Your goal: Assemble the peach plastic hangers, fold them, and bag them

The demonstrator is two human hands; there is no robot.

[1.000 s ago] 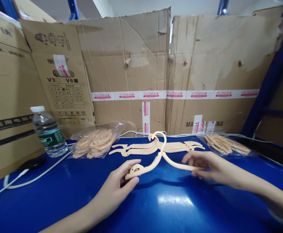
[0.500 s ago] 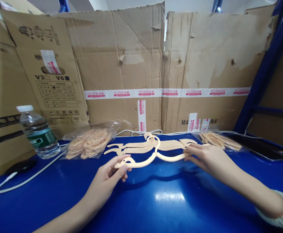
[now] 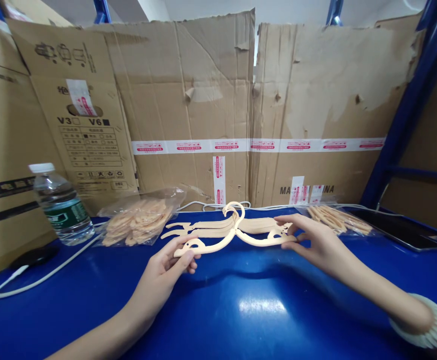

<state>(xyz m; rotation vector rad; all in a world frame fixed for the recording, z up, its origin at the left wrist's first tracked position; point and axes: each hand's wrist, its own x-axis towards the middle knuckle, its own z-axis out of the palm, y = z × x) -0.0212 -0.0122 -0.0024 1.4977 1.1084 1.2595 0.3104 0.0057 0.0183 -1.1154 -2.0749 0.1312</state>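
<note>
My left hand (image 3: 173,262) pinches the left end of a cream folding hanger (image 3: 218,247), thumb in front and fingers behind. The hanger is spread in a wide shape above the table, its hook upward and a small loop near each end. My right hand (image 3: 312,237) is at its right end, thumb under the tip and fingers spread above and behind the loop; how firmly it grips is hard to see. Just behind lie several similar hangers (image 3: 212,229) in a row, hooks together in the middle and partly hidden by the held one.
On the blue table (image 3: 218,320), a clear bag of cream hanger parts (image 3: 135,222) lies left and another bag (image 3: 338,219) right. A water bottle (image 3: 64,205), black round pad (image 3: 34,256), white cable (image 3: 53,282) and dark phone-like slab (image 3: 394,227) stand around. Cardboard sheets (image 3: 188,110) wall the back.
The hanger has shifted slightly up and left. My right hand has moved left a little and its fingers have parted, so the hanger's right end and loop now show.
</note>
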